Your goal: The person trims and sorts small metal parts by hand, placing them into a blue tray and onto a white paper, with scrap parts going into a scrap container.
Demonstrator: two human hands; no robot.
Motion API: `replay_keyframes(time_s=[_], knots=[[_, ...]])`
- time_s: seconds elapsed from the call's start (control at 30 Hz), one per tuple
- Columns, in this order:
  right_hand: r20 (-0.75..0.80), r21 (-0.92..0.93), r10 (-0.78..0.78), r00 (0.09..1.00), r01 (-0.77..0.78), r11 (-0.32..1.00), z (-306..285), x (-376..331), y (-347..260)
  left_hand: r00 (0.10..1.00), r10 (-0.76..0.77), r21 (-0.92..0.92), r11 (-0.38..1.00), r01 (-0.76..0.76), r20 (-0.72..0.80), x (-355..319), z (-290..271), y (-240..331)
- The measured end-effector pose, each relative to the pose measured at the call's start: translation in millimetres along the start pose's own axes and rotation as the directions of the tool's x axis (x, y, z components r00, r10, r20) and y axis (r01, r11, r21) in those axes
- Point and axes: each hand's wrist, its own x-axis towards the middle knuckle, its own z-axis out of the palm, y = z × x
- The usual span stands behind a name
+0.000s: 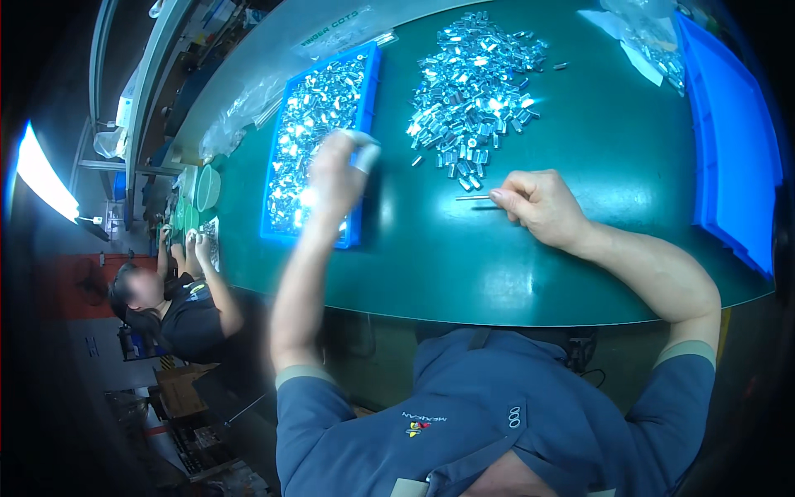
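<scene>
A: Entry one, the grip?

B: A thin metal rod [474,197] is pinched at its right end between thumb and fingertips of the right hand [538,205], which is closed on it. The rod is held just above the green tabletop [580,149], in front of the loose heap of small shiny metal parts [474,83].

A: Handling?

B: Judged light, stiff and smooth, hence apt to slip or roll; best taken near one end with a fingertip pinch, as is done now.

A: Axis and heading?

B: The long axis is laid nearly level across the view, the free tip pointed toward the person's left.

A: Second hand?

B: The left hand [335,170] is raised over the blue tray [370,91] of like parts and is blurred; something pale is seen at its fingertips, but whether it is gripped cannot be told.
</scene>
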Motion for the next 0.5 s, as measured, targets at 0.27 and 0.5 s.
replay_keyframes(time_s=[0.27,0.5], knots=[[0.002,0.003,-0.044,0.999,0.044,0.999,3.7,-1.3,5.0,0.93,-0.34,0.34,0.866,0.367,-0.138,24.2,-33.1,-95.2],[-0.003,-0.006,-0.025,1.0,0.025,1.0,-1.1,0.5,2.3,0.982,-0.046,0.047,0.998,0.038,0.183,-9.0,24.2,30.8]])
